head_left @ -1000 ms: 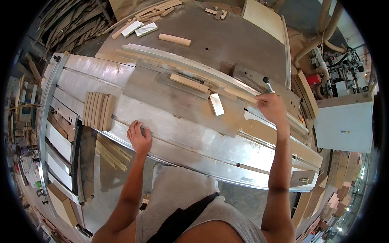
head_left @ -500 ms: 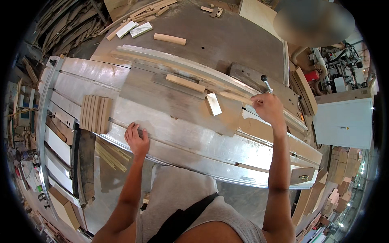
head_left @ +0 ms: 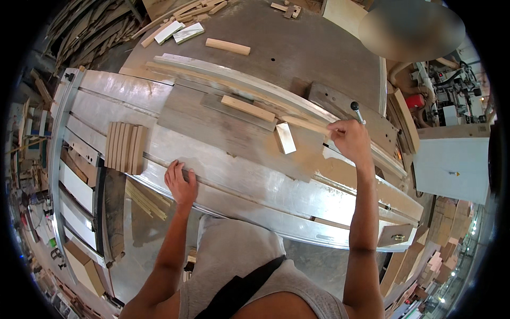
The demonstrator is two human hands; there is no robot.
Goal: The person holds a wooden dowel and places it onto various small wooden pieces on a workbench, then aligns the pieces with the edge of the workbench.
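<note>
My right hand [head_left: 349,139] is closed in a pinch on the right end of a slim wooden stick [head_left: 304,124], which lies along the long fence [head_left: 239,80]. The stick's far tip sits close to the end of a light wooden strip [head_left: 248,108] and just above a small white-faced block [head_left: 286,138]. My left hand [head_left: 180,182] lies on the near part of the metal machine table [head_left: 212,159], fingers stretched out, holding nothing. Left of it stands a row of several brown wooden pieces [head_left: 125,148], side by side.
A black-knobbed lever [head_left: 356,107] rises beside my right hand. On the far dark surface lie a wooden block [head_left: 228,46], two white-faced pieces [head_left: 188,33] and loose offcuts. A metal rail frame [head_left: 59,138] borders the left, and a white cabinet [head_left: 451,165] stands at the right.
My right hand has shifted slightly left along the fence, and the stick's tip is nearer the wooden strip. My left hand stays on the table. The view has turned a little.
</note>
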